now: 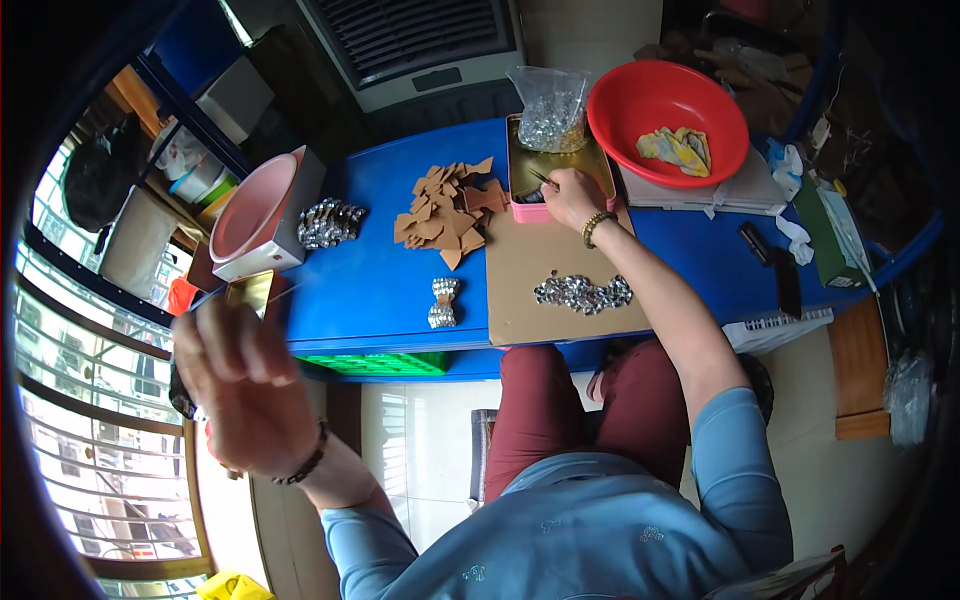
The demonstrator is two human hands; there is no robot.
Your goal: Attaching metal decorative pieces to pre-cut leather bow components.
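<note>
My right hand (574, 198) is closed in a pinch on a thin dark pointed tool (541, 177), perhaps tweezers, over the near part of a pink-rimmed tin tray (531, 213). Raised at the left, clear of the table, my left hand (245, 390) has bent fingers smeared by motion; whether anything is in them cannot be made out. On a brown cardboard sheet (520, 262) lies a heap of small shiny silver pieces (584, 293). Left of the sheet sits a small bundle of silver pieces (443, 303), below a pile of torn brown cardboard scraps (440, 212).
A clear bag of silver pieces (553, 108) stands at the tray's far end. Right of it, a red basin (615, 90) holds a yellow-grey cloth (682, 150). At the left are a pink basin (243, 215) in a white box and more silver bundles (331, 222). The table (375, 150) is blue.
</note>
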